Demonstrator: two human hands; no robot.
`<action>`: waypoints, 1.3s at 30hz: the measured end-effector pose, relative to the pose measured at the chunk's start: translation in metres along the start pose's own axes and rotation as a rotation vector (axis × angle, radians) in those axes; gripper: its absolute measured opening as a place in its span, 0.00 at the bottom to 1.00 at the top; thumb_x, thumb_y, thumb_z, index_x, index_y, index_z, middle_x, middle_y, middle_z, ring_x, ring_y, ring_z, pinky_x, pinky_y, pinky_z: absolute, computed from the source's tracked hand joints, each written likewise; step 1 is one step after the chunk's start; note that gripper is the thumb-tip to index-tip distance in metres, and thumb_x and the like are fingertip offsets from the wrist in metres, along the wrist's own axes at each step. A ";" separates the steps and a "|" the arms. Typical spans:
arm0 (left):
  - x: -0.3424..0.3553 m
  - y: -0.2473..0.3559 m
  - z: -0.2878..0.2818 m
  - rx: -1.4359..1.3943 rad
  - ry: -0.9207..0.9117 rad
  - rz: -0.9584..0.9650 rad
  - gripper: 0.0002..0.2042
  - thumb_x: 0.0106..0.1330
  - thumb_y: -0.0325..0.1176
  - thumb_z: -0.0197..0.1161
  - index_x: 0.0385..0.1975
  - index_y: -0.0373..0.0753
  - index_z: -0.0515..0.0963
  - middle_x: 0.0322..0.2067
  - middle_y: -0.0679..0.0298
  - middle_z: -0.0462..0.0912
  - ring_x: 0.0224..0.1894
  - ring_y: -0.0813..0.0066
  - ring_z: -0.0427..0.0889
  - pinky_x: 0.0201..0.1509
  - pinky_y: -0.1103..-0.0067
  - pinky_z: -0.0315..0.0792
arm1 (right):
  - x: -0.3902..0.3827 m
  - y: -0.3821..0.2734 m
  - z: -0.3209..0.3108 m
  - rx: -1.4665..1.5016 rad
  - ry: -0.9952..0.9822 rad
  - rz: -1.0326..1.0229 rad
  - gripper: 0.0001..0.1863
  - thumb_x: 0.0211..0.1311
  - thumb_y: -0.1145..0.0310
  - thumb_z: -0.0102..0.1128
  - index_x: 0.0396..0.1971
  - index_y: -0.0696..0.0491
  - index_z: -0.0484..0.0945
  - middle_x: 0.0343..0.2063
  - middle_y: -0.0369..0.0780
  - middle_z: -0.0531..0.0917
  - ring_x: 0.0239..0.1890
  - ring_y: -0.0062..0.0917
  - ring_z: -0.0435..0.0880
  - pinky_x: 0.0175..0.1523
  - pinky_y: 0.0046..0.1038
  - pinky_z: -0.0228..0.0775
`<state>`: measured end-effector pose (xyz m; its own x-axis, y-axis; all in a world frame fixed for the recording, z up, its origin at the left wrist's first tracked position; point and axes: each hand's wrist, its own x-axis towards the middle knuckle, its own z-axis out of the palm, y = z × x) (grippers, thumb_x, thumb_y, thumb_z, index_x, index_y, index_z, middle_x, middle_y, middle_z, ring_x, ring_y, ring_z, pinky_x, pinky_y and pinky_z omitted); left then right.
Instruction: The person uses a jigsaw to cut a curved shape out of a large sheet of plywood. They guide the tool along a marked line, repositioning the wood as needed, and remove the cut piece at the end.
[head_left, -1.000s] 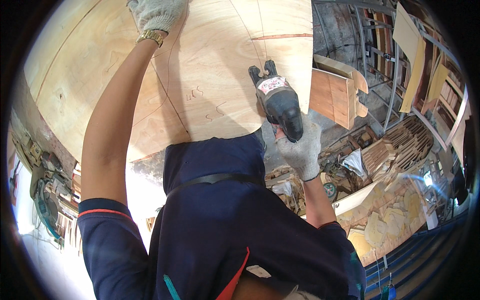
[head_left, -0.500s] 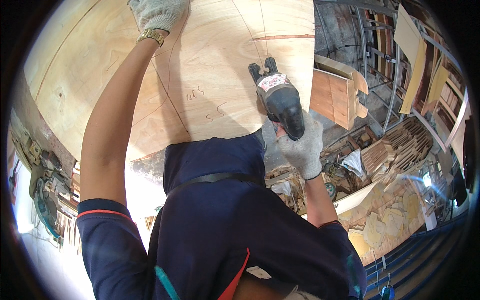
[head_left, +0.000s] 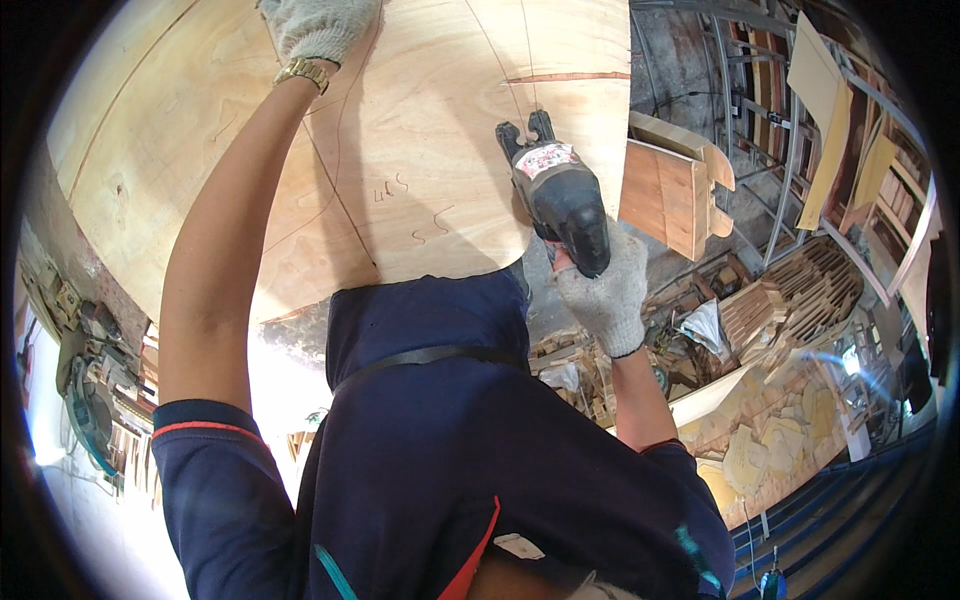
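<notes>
A black jigsaw point(head_left: 568, 205) with a forked front foot rests on a pale plywood sheet point(head_left: 430, 130), close to its near right edge. My right hand point(head_left: 608, 295), in a light knitted glove, is closed round the jigsaw's body from behind. Thin curved lines run across the sheet, two of them leading away from the saw's foot. My gloved left hand point(head_left: 318, 28) lies on the sheet at the far left, arm stretched out. Its fingers are mostly cut off by the upper edge, though the part that shows looks spread. The saw's blade is hidden.
A reddish slit point(head_left: 568, 77) crosses the sheet beyond the saw. Right of the sheet stands a wooden box-like piece point(head_left: 665, 200). Stacked wood strips point(head_left: 800, 290) and offcuts point(head_left: 775, 445) lie at the right, near metal frames. A green-and-grey machine point(head_left: 85, 420) stands far left.
Almost nothing differs. The jigsaw and my right hand keep nearly the same place, the saw perhaps a few pixels farther forward. My left hand stays on the sheet.
</notes>
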<state>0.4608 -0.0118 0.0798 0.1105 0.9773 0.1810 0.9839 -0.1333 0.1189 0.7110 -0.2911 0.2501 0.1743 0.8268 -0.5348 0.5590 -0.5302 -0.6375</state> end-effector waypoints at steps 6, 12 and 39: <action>0.001 -0.002 0.002 0.022 -0.006 0.011 0.41 0.72 0.53 0.56 0.76 0.30 0.57 0.77 0.42 0.56 0.79 0.43 0.52 0.81 0.53 0.45 | 0.001 0.004 0.001 -0.098 0.006 -0.027 0.14 0.49 0.68 0.69 0.37 0.56 0.83 0.25 0.47 0.86 0.31 0.45 0.88 0.40 0.41 0.79; 0.000 -0.002 0.002 -0.002 0.015 0.012 0.41 0.72 0.54 0.56 0.76 0.30 0.57 0.77 0.43 0.57 0.79 0.43 0.52 0.81 0.53 0.46 | 0.003 -0.001 0.001 -0.081 0.005 0.022 0.15 0.49 0.68 0.68 0.38 0.56 0.83 0.26 0.48 0.86 0.32 0.45 0.88 0.42 0.41 0.80; 0.001 -0.003 0.002 -0.001 -0.014 0.001 0.40 0.72 0.53 0.57 0.76 0.30 0.58 0.76 0.40 0.57 0.79 0.42 0.51 0.81 0.53 0.44 | 0.017 -0.011 -0.001 -0.070 -0.033 0.049 0.19 0.49 0.69 0.68 0.43 0.56 0.83 0.29 0.49 0.87 0.35 0.47 0.88 0.45 0.42 0.79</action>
<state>0.4585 -0.0106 0.0779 0.1137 0.9793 0.1675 0.9836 -0.1347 0.1199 0.7085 -0.2714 0.2487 0.1766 0.7931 -0.5829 0.6063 -0.5542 -0.5703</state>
